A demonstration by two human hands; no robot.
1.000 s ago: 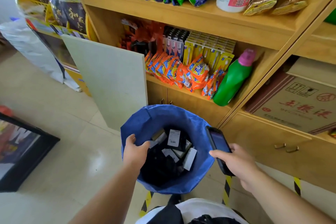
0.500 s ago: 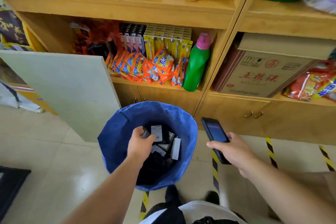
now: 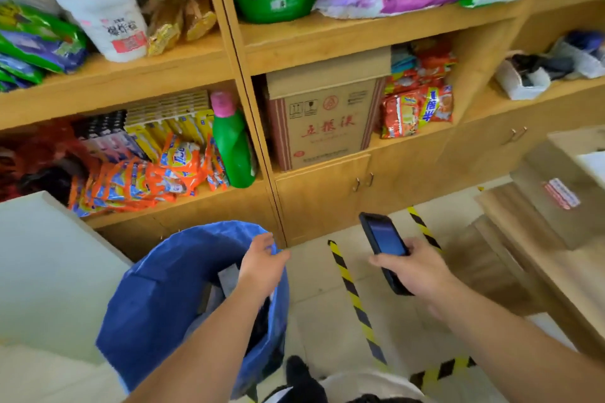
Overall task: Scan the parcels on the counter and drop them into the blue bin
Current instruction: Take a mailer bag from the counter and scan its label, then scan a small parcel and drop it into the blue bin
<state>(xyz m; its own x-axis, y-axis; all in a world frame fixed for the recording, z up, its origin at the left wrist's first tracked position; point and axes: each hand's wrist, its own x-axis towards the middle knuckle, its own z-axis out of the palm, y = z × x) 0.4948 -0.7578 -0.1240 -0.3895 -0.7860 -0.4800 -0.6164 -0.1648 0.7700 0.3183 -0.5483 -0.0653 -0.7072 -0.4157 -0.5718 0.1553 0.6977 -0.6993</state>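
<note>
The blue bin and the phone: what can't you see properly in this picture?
- Blue bin, head view: the left hand and forearm cover most of its inside, so the parcels can't be counted.
- Phone: the right hand hides its lower end; the screen is too blurred to read.
- Counter: cut off by the right edge, so any parcels on it can't be seen.
- Shelf packets: motion blur hides small print.

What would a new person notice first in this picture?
The big blue bin at the lower left, with the left hand open over its rim. To the right, the right hand holds a dark phone-like scanner above the yellow-and-black floor tape. Behind them, wooden shelves are crowded with bright packets and a green bottle.
</note>
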